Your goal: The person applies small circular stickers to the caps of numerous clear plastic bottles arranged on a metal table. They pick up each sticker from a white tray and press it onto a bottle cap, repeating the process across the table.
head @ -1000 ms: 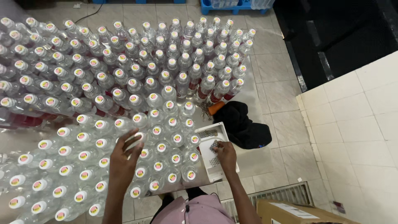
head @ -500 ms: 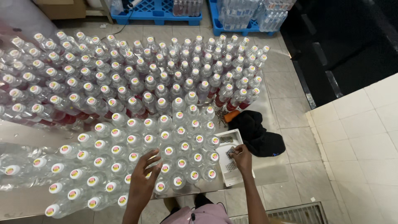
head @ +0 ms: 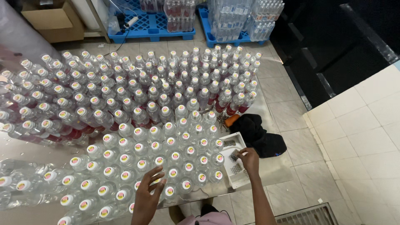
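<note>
1 head-worn view, steeply downward, fairly high above crowded bottles (head: 166,125) and floor.

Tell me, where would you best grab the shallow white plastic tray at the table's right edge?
Probably by the white plastic tray's far short rim, coming from the right. The right hand already covers its middle, clear capped bottles crowd its left side, and a black cloth bundle lies just beyond, so the right side looks freest.

Packed bottles (head: 166,125); gap by tray (head: 234,160)
</note>
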